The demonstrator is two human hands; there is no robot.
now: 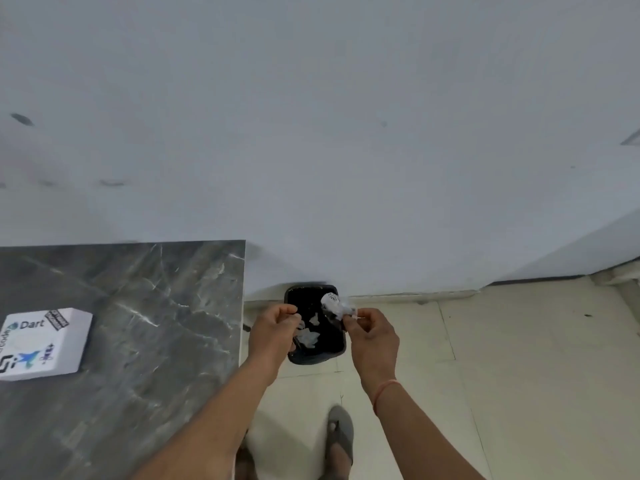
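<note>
Both hands hover over a black waste bin [337,353] standing on the floor against the wall. My right hand [372,336] pinches a crumpled white scrap of paper [334,303] above the bin's far right side. My left hand [275,329] is over the bin's left rim with curled fingers; a small pale scrap seems pinched at its fingertips, but the blur hides it. Several torn white paper pieces [308,337] lie inside the bin.
A dark marble-patterned table [138,306] fills the left, with a white box [41,344] bearing stickers on it. Pale floor tiles [519,358] spread to the right. My sandalled foot [341,434] stands just behind the bin. A white wall rises beyond.
</note>
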